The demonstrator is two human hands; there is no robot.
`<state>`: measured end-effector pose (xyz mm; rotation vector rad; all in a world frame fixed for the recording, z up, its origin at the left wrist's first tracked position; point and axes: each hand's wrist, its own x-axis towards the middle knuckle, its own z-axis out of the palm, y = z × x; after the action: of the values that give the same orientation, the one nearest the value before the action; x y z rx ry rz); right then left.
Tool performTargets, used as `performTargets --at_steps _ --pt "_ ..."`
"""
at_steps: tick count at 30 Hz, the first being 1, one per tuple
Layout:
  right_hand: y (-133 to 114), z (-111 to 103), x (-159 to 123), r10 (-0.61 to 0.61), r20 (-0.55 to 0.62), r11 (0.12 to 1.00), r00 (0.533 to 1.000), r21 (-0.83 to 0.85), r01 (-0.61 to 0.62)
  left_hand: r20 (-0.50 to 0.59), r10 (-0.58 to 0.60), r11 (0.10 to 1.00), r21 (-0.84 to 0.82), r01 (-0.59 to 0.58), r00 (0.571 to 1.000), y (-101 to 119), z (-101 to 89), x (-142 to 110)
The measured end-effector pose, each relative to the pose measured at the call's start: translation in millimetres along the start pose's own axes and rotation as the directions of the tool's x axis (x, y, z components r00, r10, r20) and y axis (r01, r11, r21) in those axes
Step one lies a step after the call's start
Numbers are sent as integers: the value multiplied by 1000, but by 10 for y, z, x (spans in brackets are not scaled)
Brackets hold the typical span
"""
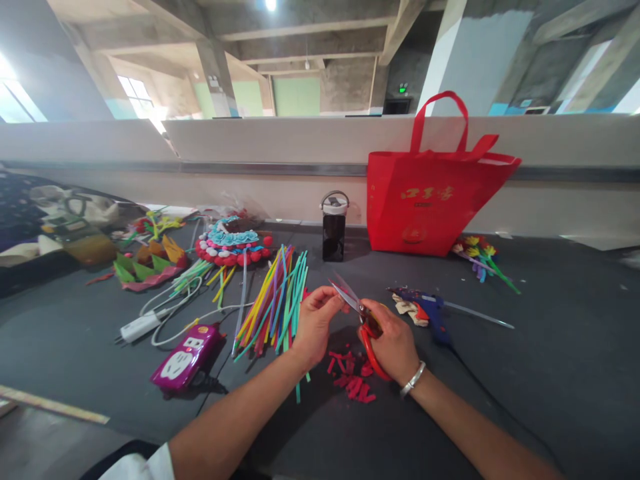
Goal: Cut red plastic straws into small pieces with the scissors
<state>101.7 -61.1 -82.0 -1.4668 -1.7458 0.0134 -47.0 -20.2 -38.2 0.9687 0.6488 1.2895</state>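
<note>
In my right hand (pixel 393 340) is a pair of scissors (pixel 371 350) with red handles, its blades slightly apart and pointing up and left. The fingers of my left hand (pixel 317 320) are pinched together beside the blades. A bit of red strip (pixel 305 293) shows behind that hand, mostly hidden by it. Below the scissors, small red cuttings (pixel 354 385) lie in a loose heap on the dark table (pixel 310 440). Close to my left wrist is a spread bundle of coloured pipe cleaners (pixel 273 300), in yellow, purple, teal and other colours.
A blue glue gun (pixel 436 317) with its cord lies at right. Behind stand a black bottle (pixel 333 233) and a red bag (pixel 430 203). At left are a purple power bank-like case (pixel 186 358), a white charger (pixel 140 327), a felt crown (pixel 150 263) and a blue-and-red decorated piece (pixel 233 243).
</note>
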Motion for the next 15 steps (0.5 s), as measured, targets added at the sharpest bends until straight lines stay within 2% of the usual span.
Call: performTargets --at_steps 5,15 --pt "-4 -24 12 6 24 1000 1000 -31 -6 27 28 999 21 -29 999 -15 -16 3" --pt "18 2 0 -13 6 1000 1000 -12 13 15 -7 1000 1 7 1000 5 0 -5"
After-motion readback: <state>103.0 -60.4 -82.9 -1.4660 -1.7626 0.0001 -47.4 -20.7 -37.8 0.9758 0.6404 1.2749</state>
